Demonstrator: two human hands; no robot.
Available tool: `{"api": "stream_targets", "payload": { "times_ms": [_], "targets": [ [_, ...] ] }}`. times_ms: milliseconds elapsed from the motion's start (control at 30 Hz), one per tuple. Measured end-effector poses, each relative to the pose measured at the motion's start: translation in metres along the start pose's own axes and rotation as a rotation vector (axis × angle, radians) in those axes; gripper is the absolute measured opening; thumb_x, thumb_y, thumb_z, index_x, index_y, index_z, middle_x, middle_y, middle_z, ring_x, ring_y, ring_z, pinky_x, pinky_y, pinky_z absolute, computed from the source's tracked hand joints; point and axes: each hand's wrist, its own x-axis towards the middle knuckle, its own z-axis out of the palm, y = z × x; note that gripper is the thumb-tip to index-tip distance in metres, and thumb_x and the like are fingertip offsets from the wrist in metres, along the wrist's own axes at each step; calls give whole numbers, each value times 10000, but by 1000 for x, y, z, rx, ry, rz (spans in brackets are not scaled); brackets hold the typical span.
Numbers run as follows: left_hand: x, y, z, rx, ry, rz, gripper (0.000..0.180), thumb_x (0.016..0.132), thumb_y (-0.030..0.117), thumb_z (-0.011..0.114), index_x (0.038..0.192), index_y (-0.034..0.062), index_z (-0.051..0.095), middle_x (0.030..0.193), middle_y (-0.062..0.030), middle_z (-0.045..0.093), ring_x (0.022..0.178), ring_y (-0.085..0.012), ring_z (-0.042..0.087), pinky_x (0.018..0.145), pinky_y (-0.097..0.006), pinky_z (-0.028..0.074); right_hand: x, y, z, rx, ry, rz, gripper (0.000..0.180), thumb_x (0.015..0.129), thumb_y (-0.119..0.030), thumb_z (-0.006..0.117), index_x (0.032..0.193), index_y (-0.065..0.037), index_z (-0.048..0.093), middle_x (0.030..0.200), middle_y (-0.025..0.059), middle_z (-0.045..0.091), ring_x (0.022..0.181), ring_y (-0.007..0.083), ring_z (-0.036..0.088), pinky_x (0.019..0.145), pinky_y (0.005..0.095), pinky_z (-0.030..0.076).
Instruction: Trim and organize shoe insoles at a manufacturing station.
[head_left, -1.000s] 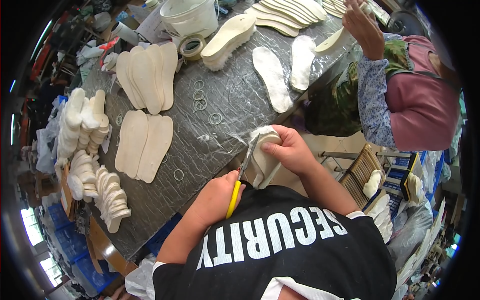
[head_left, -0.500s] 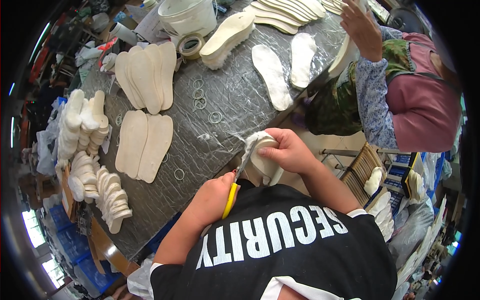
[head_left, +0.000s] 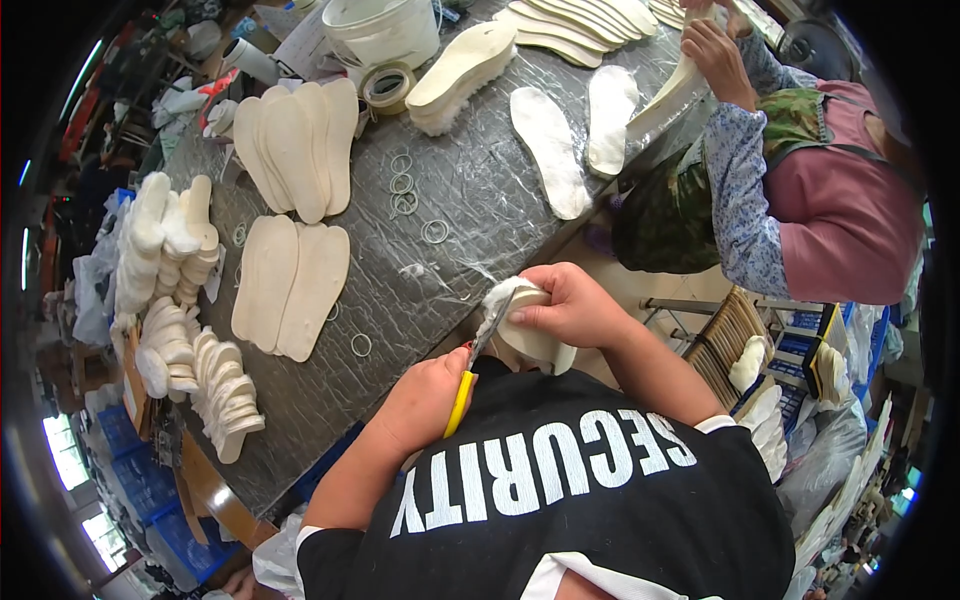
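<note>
Insole (head_left: 520, 325): fleecy, pale; looks light and soft, it bends easily; at the near edge of the worktop (head_left: 480, 215).
Right hand (head_left: 570, 305): clenched around the insole.
Left hand (head_left: 430, 395): grips yellow-handled scissors (head_left: 475, 365), blades at the fleece.
Best hold: probably the firm flat sole, away from the blades.
Hidden: the underside of the insole; the cut line is hard to see.

Glossy crinkled plastic sheeting (head_left: 480, 200) covers the table; fleecy insole (head_left: 525, 330); yellow-handled metal scissors (head_left: 475, 365).
</note>
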Motion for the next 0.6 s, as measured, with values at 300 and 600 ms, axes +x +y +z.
{"api": "stream_targets", "payload": {
  "times_ms": [300,600],
  "targets": [
    [-1,-8,2,16,105,121,171,847,65,582,937,-25,467,791,-218,603,745,-395,612,638,-425,498,1,6,6,9,-46,4,198,770,-48,679,955,17,649,798,45,665,740,76,580,689,267,482],
    [-8,-11,0,51,-104,-14,154,842,74,580,932,-16,493,741,-209,597,732,-380,617,639,-427,495,-1,11,4,-71,-51,27,176,764,-63,688,914,20,646,778,43,656,716,76,569,669,265,474]
  ]
}}
